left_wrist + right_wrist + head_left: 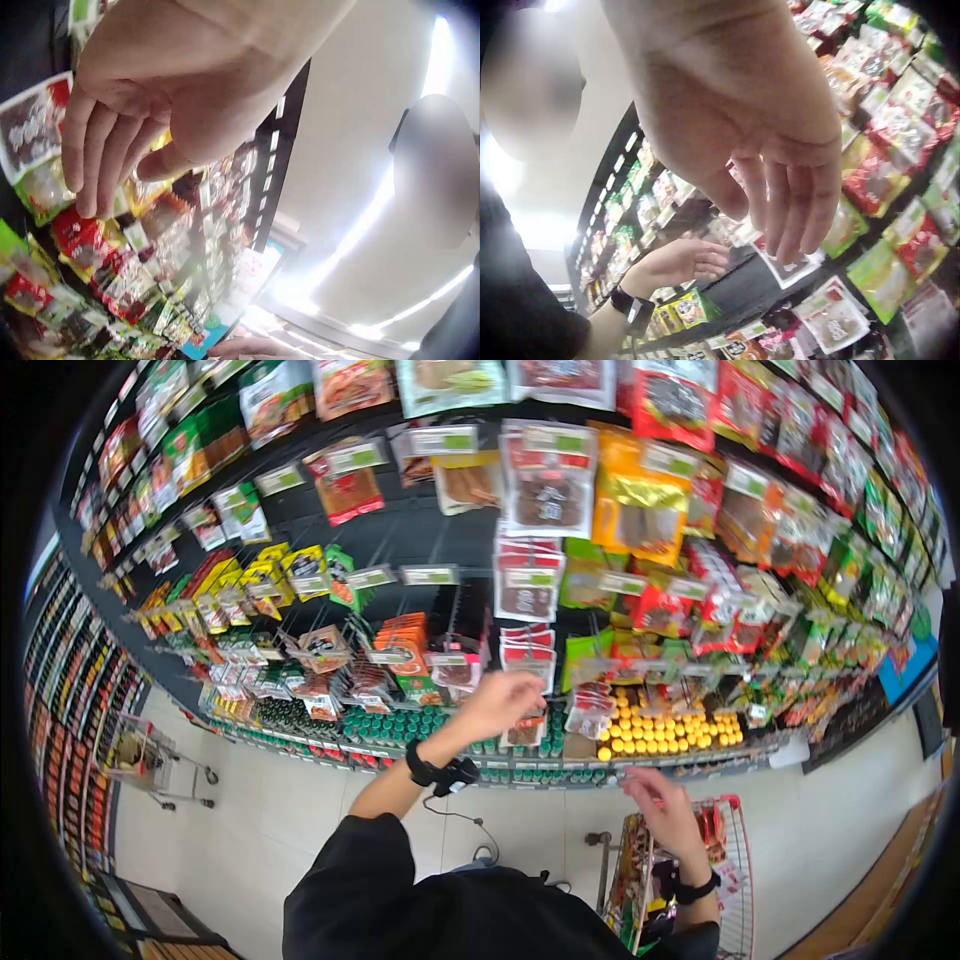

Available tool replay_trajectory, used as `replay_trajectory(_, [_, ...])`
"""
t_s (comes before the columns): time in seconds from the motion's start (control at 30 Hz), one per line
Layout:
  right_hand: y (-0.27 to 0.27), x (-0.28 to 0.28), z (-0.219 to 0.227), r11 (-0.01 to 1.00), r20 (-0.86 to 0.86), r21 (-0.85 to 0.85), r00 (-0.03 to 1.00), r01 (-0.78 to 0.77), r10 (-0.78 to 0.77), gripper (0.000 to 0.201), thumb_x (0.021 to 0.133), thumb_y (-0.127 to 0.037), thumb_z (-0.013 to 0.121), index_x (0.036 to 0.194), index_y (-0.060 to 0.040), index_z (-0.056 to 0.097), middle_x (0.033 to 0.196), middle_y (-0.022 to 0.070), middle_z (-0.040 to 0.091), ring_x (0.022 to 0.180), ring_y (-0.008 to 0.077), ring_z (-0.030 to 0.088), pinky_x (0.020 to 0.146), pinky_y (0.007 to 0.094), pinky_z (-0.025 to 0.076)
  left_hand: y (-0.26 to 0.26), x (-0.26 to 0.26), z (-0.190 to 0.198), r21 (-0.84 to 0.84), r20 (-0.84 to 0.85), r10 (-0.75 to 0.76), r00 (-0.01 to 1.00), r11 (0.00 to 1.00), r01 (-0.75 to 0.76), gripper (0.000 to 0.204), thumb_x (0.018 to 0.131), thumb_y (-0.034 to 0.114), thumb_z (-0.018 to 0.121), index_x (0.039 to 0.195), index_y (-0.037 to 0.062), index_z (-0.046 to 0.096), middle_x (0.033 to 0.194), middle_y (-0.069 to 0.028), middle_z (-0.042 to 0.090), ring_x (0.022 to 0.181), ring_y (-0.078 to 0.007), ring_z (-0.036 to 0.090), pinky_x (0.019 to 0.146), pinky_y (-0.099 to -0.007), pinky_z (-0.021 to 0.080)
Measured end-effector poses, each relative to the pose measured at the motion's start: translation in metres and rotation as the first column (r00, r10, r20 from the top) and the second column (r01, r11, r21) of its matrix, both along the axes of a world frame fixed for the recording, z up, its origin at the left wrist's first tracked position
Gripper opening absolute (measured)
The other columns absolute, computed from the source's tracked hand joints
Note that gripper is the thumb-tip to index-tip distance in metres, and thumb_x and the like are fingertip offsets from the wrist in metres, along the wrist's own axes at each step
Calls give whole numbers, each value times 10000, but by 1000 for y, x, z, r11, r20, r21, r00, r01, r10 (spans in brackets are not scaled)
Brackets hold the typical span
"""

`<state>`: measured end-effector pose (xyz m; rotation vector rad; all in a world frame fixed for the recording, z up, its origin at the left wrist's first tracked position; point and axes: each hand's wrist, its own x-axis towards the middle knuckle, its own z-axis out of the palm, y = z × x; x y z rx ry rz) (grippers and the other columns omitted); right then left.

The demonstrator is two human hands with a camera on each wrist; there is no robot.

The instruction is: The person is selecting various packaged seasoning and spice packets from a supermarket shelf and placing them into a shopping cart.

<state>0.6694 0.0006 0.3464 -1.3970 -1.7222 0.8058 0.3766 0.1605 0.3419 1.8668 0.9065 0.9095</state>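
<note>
In the head view my left hand (500, 701) is raised before the lower hanging packets, beside a red-and-white packet (527, 650). The left wrist view shows this hand (169, 90) with loosely bent fingers and nothing in them. My right hand (664, 812) is lower and to the right, over the near side of a shopping cart (745, 860). Its fingers hang relaxed and empty in the right wrist view (742, 127), where the left hand (681, 264) also shows, palm partly turned up. Whether the left fingertips touch a packet, I cannot tell.
Rows of hanging packets with price tags fill the shelf, including an orange-yellow bag (640, 510). Yellow-capped jars (650, 735) and green-capped jars (400, 728) line the bottom. Another cart (145, 760) stands at the left. A cable (480, 823) hangs from the left wrist.
</note>
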Motion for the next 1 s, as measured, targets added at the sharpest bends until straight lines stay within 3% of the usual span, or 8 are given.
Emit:
replay_trajectory(0.2, [118,-126,106,952,23,190,970,-241,241,248,919,-105,582,1129,24,603,1010,163,687,905,216,690,770,296,527,50,-111,96,84,168,302,938,944,-319,243,908,78,519,1100,-47,599,900,-111,689,786,-125,638,692,-259,513])
replay_trajectory(0.3, [178,-186,136,868,31,421,961,-262,275,270,906,-85,563,1155,16,589,1037,188,668,940,254,671,788,336,530,109,-144,111,306,102,407,908,855,-418,339,866,110,566,1160,-57,570,917,-130,689,828,-164,650,723,-281,513])
replay_trajectory(0.5, [336,-243,151,803,9,596,1000,-18,16,446,826,-120,599,1250,-4,524,1134,239,615,1037,374,608,893,401,477,182,-157,152,298,7,612,791,754,-586,587,789,225,638,1282,-50,479,1070,-200,645,983,-265,635,869,-334,485])
replay_trajectory(0.6, [404,-248,160,843,84,536,990,51,-113,512,822,-221,633,1281,-22,522,1231,219,587,1094,352,602,892,392,478,227,-162,166,242,48,548,835,805,-542,689,794,237,639,1368,-30,366,1272,-190,536,1144,-244,548,948,-341,437])
replay_trajectory(0.73, [466,-261,169,926,60,377,998,-6,-18,658,771,-311,666,1292,42,473,1139,259,611,1147,400,536,991,421,405,290,-164,176,168,90,435,896,880,-444,733,802,275,678,1380,-14,331,1315,-166,497,1175,-227,513,969,-347,418])
replay_trajectory(0.8, [538,-264,145,745,123,664,973,64,-194,781,756,-362,685,1346,58,392,1180,244,597,1195,379,507,1035,411,357,306,-160,190,212,129,325,937,914,-346,647,815,240,692,1335,-4,393,1266,-140,541,1111,-204,553,923,-321,449])
replay_trajectory(0.9, [631,-256,118,796,-191,562,972,225,-140,863,796,-402,685,1401,55,273,1263,197,555,1164,333,517,1038,385,337,409,-182,154,261,205,298,932,901,-345,783,789,246,694,1408,-13,290,1267,-187,528,1141,-237,531,963,-319,411])
replay_trajectory(1.0, [583,-256,150,890,-471,449,867,74,165,846,750,-287,727,1392,44,287,1254,177,557,1163,315,519,1024,371,358,414,-186,160,273,122,306,944,904,-328,747,797,241,686,1404,13,315,1241,-176,522,1138,-240,510,956,-313,402])
